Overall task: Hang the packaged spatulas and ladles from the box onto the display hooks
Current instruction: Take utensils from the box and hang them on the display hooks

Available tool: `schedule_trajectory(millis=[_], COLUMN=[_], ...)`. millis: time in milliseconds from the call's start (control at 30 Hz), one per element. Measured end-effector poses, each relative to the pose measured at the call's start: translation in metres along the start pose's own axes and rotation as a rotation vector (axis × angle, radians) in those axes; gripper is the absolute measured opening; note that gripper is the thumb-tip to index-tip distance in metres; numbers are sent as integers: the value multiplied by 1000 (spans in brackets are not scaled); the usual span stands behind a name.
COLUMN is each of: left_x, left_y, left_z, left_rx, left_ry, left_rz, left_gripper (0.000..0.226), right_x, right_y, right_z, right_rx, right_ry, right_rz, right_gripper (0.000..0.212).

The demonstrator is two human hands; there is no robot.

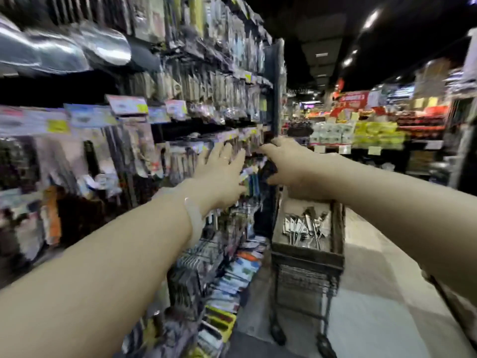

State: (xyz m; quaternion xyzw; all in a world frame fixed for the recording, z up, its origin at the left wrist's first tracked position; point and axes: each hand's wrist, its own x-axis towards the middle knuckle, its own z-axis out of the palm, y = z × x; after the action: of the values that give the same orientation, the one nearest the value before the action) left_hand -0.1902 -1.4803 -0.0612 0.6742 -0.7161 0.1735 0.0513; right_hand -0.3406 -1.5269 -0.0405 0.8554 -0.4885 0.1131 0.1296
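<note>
Far left, big shiny ladle bowls [64, 50] hang high on the display rack [180, 104], and below them run rows of packaged utensils with price tags [127, 105] along the rails; everything there is smeared by motion, so the individual packets are hard to tell apart.

The person's left hand [222, 174] reaches in at mid height, fingers [219, 153] straight and slightly spread, palm laid towards the hanging packets. It seems to be touching them rather than gripping anything. A pale bracelet [193, 218] circles that wrist.

Just to its right, the right hand [286, 166] is up at the end of the rack, its fingers curled round a dark packaged utensil [268, 167], the thumb below and the other fingers over the top. Which sort of utensil it is I cannot tell. It is held right against the rack's end post, close to the hooks.

Lower right, a brown cardboard box [335, 233] sits on top of a wire cart [304, 282] in the aisle, with several metal utensils [304, 226] lying in it. Beyond, blurred shelves of yellow and red goods [376, 130] fill the background.
</note>
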Motion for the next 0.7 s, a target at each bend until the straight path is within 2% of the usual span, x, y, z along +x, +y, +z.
schedule_trajectory(millis=[100,333,700], left_x=[43,160,369], left_y=[29,62,79], left_z=[43,146,268], left_rx=[-34,-93,-332], left_ry=[-81,-241,-340], left_rz=[51,191,313], left_gripper=[78,77,69], right_x=[15,77,205], right_y=[46,118,234], right_z=[35,132,258], right_rx=[4,32,82], right_ry=[-62,-195,-370], right_rz=[55,186,415], right_gripper=[54,58,61])
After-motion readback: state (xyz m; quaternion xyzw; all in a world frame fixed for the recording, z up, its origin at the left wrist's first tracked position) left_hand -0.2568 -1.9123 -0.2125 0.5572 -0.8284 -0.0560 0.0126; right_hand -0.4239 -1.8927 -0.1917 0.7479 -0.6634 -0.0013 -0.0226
